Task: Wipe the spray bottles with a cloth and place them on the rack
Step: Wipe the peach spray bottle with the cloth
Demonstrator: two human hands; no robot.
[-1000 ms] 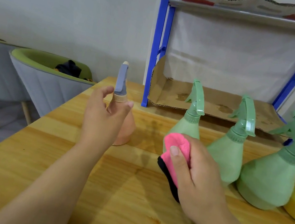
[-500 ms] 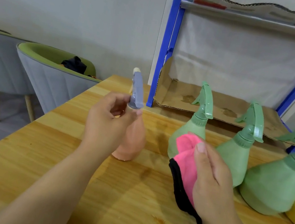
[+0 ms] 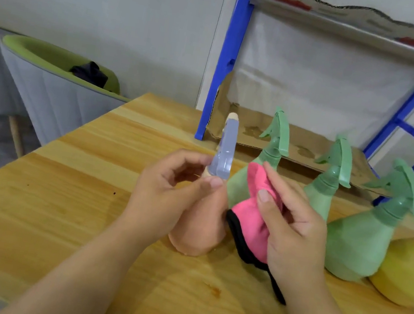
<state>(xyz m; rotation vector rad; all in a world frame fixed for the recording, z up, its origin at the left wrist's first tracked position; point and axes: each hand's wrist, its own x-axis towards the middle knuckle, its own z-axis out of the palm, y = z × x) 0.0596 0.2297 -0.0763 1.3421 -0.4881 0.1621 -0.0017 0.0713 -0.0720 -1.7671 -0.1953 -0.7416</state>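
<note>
At the table, left fingers clamp the peach bottle by its neck, right fingers pinch the pink cloth.

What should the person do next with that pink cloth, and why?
Probably bring the pink cloth leftward against the body of the peach spray bottle and start rubbing. The left hand holds that bottle by its neck, steadying it, and the right hand pinches the cloth right beside it, so wiping looks like the natural next small move.
</note>
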